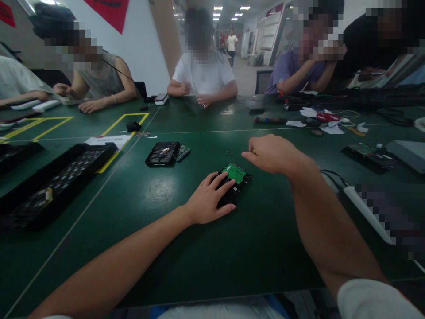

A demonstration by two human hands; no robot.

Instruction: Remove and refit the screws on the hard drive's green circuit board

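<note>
A hard drive [236,175] lies on the green table with its green circuit board facing up. My left hand [210,198] holds it down, the fingers spread over its left part and the thumb along its near edge. My right hand [270,155] is closed round a screwdriver [254,151]; a bit of yellow handle shows at the fingers. Its thin shaft slants down toward the right edge of the circuit board, and I cannot tell whether the tip touches a screw. Several tiny screws [228,153] lie just beyond the drive.
Another opened black drive [162,153] with a loose circuit board [183,153] lies left of centre. A long black tray [59,181] stands at left. On the right are another drive [370,156] and a white-edged device [368,212] with a cable. Several people sit across the table.
</note>
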